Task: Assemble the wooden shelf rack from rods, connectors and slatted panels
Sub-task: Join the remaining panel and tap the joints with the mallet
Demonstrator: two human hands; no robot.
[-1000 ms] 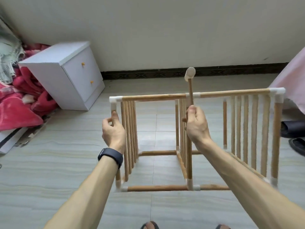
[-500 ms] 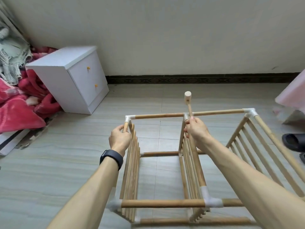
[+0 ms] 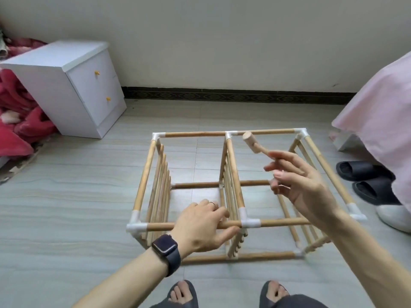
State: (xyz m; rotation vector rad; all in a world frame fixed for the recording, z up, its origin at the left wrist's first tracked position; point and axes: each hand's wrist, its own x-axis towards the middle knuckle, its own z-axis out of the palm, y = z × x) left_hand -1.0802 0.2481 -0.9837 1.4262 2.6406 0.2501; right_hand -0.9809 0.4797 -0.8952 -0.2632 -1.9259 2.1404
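Rack [image 3: 195,134] sits mid-room on the tiled floor [image 3: 66,196], its slatted panels standing upright inside the frame and its long sides running parallel to the back wall. Left hand [image 3: 200,225] is wrapped on the front rod [image 3: 160,226], fingers over and thumb under, right beside the white middle connector [image 3: 250,223]. Right hand [image 3: 300,183] is up above the right bay, pinching the handle of a small wooden mallet [image 3: 251,144] between thumb and forefinger, the other fingers fanned loose. There is open floor to the left of the rack and a clear strip behind it up to the dark skirting [image 3: 222,94]. It's tight on the right: black slippers [image 3: 360,170] and a white shoe [image 3: 393,216] lie just beside that end, with a pink bedsheet [image 3: 382,112] hanging over them. A white cabinet [image 3: 66,85] stands back left, well apart from the rack, with a red blanket [image 3: 20,121] heaped against it. The person's feet [image 3: 182,294] are near the front edge.
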